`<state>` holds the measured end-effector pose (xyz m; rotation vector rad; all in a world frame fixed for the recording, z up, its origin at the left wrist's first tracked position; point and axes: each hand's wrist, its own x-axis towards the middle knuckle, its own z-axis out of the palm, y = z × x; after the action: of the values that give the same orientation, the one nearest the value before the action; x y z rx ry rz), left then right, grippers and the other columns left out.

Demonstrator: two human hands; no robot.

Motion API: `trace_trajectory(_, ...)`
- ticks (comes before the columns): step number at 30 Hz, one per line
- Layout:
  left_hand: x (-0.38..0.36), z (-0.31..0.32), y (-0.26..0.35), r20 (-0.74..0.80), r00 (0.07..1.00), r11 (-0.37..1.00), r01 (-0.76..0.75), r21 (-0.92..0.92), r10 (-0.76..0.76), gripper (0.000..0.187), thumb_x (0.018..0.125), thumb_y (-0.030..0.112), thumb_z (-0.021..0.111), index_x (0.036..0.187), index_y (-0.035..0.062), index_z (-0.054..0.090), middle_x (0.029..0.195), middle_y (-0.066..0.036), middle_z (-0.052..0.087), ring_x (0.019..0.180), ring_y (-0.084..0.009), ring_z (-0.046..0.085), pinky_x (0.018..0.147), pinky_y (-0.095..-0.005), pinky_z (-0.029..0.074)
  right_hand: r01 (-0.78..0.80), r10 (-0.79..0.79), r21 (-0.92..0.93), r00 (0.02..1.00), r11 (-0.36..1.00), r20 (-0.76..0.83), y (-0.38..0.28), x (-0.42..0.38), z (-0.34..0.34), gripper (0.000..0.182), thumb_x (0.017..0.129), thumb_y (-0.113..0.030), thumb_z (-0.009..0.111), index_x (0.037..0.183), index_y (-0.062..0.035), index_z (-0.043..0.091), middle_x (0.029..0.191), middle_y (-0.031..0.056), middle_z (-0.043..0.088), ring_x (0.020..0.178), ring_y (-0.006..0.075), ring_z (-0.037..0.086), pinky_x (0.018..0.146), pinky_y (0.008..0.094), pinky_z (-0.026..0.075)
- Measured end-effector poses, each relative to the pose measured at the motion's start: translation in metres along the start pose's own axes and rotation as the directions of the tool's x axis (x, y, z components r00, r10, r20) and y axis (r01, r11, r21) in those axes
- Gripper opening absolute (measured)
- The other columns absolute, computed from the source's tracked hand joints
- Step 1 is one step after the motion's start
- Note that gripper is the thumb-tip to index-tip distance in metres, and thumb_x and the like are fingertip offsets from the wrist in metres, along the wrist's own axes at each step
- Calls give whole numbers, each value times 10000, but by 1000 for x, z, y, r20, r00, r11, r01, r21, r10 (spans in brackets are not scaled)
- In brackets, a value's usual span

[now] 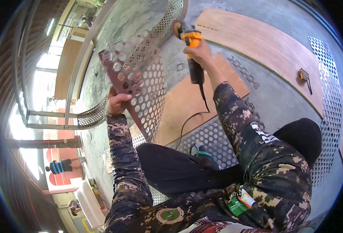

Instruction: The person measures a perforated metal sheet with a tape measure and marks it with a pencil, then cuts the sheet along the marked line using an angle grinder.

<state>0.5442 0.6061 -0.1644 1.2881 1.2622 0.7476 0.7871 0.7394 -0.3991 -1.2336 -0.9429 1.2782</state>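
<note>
My left hand [117,101] grips the edge of a perforated metal sheet [120,82], with the thumb on the near face and the fingers showing through the round holes. The sheet is bent and held up at an angle. In my right hand [201,53] is a yellow and black angle grinder [192,38], its fingers wrapped round the body. The grinder's disc [177,28] points left, close beside the sheet's upper right part. From the grinder's rear end a black cord [192,115] hangs down in a loop.
A plywood piece [179,116] lies below the grinder, and a larger curved plywood panel [257,44] beyond it. A tape measure [303,74] rests on that panel. Perforated sheets [212,139] lie on the concrete floor. A person [58,167] in a striped shirt stands farther off.
</note>
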Motion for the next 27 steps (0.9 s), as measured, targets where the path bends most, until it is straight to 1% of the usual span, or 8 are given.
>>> trace_trajectory(2,7,6,-1,6,1000,998,7,-65,-6,948,640,-43,544,1542,23,260,1456,-249,460,1304,-368,505,1078,-450,419,33,-33,1,999,999,-19,-7,-6,-6,707,581,-356,776,1136,28,564,1028,193,681,934,318,675,805,384,537)
trace_trajectory(5,22,9,-6,66,998,998,27,-62,-23,937,642,-63,540,1536,8,265,1460,-247,457,1312,-349,502,1079,-418,422,163,-163,-15,986,986,35,-24,-8,-11,687,591,-334,768,1146,13,559,972,191,686,884,311,681,781,385,540)
trace_trajectory(10,45,22,-13,62,996,996,56,65,-60,847,677,-85,538,1495,-38,325,1433,-191,514,1275,-268,549,1035,-334,457,323,-316,-57,943,945,102,-100,-38,-32,657,616,-284,760,1181,-14,563,932,169,694,829,315,682,756,382,540)
trace_trajectory(12,53,16,-21,101,994,998,41,57,-47,796,693,-89,539,1470,-46,372,1412,-163,545,1239,-242,578,1007,-318,467,384,-370,-16,900,923,231,-121,-47,-40,585,649,-201,768,1176,-22,588,941,97,663,818,194,643,734,324,527)
trace_trajectory(15,57,17,-22,112,993,997,33,66,-41,777,698,-88,548,1459,-44,395,1405,-159,553,1211,-240,594,982,-316,475,435,-412,-45,876,899,251,-128,-51,-47,594,644,-195,766,1184,-23,590,934,98,669,833,204,645,760,327,519)
trace_trajectory(22,60,14,-20,133,989,998,59,25,-62,748,713,-114,537,1446,-53,401,1378,-174,571,1220,-253,594,977,-336,492,460,-433,-46,861,887,266,-119,-54,-48,622,631,-185,763,1203,-19,585,922,103,674,841,233,650,796,327,514)
trace_trajectory(24,59,19,-19,128,989,996,81,-29,-76,743,714,-125,539,1441,-61,399,1374,-182,572,1228,-259,591,985,-341,490,399,-345,-150,892,905,293,-117,-54,-54,630,622,-176,766,1202,-14,582,928,108,674,850,239,650,807,331,516)
trace_trajectory(27,55,14,-21,120,990,997,81,-16,-79,762,709,-155,553,1444,-79,368,1409,-227,525,1267,-281,562,1008,-356,485,377,-329,-152,904,914,272,-110,-53,-60,618,618,-174,771,1188,-20,587,918,108,674,835,226,650,787,334,524)
